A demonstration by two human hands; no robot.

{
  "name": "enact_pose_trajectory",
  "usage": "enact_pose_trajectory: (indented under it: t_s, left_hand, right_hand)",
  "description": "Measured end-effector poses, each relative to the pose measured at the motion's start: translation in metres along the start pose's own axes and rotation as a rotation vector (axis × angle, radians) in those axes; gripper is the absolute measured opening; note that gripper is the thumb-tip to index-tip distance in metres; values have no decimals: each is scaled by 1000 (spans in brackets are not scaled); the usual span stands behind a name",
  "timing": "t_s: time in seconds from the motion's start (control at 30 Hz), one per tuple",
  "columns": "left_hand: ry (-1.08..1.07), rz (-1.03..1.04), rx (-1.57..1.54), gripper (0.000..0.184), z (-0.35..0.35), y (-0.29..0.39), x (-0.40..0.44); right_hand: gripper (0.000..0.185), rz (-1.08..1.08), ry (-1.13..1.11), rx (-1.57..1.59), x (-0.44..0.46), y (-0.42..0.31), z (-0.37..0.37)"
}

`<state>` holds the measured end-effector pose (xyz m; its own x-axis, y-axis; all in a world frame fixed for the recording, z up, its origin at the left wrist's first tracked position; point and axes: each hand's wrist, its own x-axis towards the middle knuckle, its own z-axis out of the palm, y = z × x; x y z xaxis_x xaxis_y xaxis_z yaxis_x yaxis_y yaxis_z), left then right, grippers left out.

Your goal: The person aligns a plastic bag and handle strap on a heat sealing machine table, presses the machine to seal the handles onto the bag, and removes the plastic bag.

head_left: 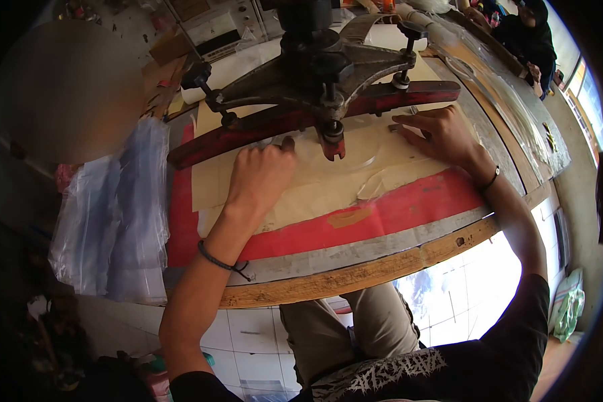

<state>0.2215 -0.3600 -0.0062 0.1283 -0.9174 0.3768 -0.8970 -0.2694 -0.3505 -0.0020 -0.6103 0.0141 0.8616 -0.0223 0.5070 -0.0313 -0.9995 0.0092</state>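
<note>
My left hand (262,173) is closed, knuckles up, over the cream paper sheet (295,211) just in front of the red bar (409,96) of a press. Its fingertips are hidden, and I cannot make out what they hold. My right hand (443,137) lies low over the paper's right side, index finger and thumb stretched out and apart. A small grey piece (393,127) is by those fingertips. Between the hands, a clear plastic piece with a curved edge (368,161) lies on the paper. Above it hangs the dark metal press head (315,74) with black knobs.
A red sheet (382,204) lies under the paper, on a grey board with a wooden front edge (355,264). Clear plastic sheets (117,214) are stacked at the left. Long clear strips (496,100) lie to the right. Another person (526,40) is at the far right.
</note>
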Motion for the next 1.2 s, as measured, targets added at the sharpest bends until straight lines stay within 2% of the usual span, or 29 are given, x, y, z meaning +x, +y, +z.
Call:
enact_pose_trajectory:
  t_s: [0.17, 0.27, 0.33, 0.43, 0.53, 0.57, 0.67, 0.77, 0.97, 1.2]
  left_hand:
    - [-18, -55, 35, 35, 1, -5, -5]
    - [-61, -63, 60, 35, 1, -3, -4]
    - [-8, -72, 36, 33, 5, -5, -3]
    - [71, -72, 17, 30, 8, -8, -1]
    - [143, -68, -21, 26, 8, -8, 1]
    - [163, -61, -41, 25, 7, -7, 0]
    - [140, -3, -85, 19, -2, -8, -1]
    - [56, -72, -148, 19, -6, -10, -1]
    - [15, -55, -158, 19, -11, -16, -2]
    - [-23, 5, -243, 14, -29, -18, -6]
  right_hand:
    - [25, 58, 14, -30, -6, 17, 4]
    - [29, 194, -90, -69, -6, 21, -6]
    - [32, 253, -107, -159, -5, 14, -8]
    - [33, 287, -149, -127, -5, 16, -5]
    - [30, 230, -66, -141, -5, 23, 4]
    - [28, 293, -139, -156, -5, 23, 2]
    - [26, 5, 117, -175, -7, 32, 9]
    - [22, 111, 1, -123, -7, 25, -2]
    - [20, 127, -117, -51, -4, 19, -20]
    - [18, -8, -127, 113, -6, 32, -33]
